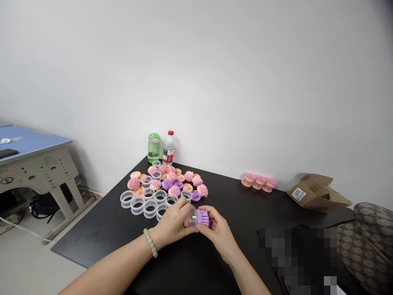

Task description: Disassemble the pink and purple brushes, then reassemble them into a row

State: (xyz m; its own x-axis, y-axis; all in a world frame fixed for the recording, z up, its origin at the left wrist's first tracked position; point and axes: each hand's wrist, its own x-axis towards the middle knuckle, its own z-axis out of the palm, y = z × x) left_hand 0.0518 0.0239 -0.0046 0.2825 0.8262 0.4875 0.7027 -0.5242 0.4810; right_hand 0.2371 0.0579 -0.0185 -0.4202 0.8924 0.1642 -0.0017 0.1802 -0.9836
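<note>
Above the black table, my left hand (176, 221) grips a clear cup-shaped part (193, 218). The fingers of my right hand (216, 229) are closed round a purple bristled brush head (203, 218). The two parts touch, with the bristles pointing right. Behind my left hand lie several clear rings (150, 208) and a pile of pink and orange brush heads (155, 184). A few purple pieces (195, 196) are mixed in.
At the back corner of the black table (101, 229) stand a green bottle (153, 148) and a red-capped water bottle (168, 149). Three pink brushes (259, 182) sit near the wall, left of a brown paper bag (317, 193). A patterned item (365, 246) is at right.
</note>
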